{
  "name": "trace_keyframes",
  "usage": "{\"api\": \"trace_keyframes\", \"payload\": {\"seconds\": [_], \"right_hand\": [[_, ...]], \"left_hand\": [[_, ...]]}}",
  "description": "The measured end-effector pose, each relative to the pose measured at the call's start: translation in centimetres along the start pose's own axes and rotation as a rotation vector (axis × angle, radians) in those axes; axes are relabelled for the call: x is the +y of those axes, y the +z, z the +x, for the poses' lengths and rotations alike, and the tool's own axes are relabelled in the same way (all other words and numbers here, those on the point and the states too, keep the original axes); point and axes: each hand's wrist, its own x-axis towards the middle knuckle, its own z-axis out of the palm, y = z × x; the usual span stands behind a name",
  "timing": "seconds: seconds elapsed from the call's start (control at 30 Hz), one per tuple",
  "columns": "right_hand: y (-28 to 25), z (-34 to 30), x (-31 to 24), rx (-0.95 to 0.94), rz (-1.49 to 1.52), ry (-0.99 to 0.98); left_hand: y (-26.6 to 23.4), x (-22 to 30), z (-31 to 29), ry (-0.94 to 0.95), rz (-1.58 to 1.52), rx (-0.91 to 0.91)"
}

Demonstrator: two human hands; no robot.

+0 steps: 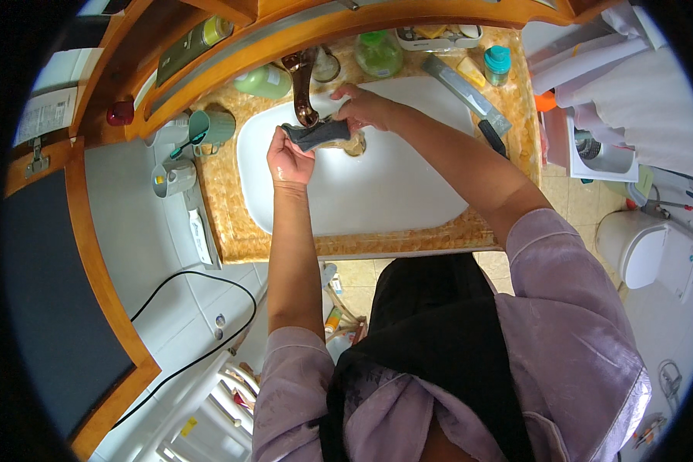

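A dark grey piece of cloth [316, 135] is stretched between my two hands, under the bronze-coloured faucet [303, 96]. My left hand [291, 160] grips its left end, palm turned up and wet. At the other end, my right hand [364, 108] pinches the cloth, its fingers partly hidden behind it. Whether water is running I cannot make out. Both hands are over the far left part of a white sink [393, 192], close to the drain [355, 144].
A green bottle [263, 81], a round green container [379, 55] and a teal-lidded jar [497, 65] stand along the counter [520, 100]. Cups [212, 127] sit at the left. An orange-brown wooden cabinet frame [185, 85] arches overhead; its dark-panelled door [61, 292] hangs at the left.
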Motion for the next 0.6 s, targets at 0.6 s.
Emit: {"api": "trace_keyframes", "payload": {"seconds": [0.6], "right_hand": [[1.1,0.3,0.8,0.194,0.092,-0.303]], "left_hand": [[-0.8,-1.7,2.2,0.041,0.341,0.109]]}}
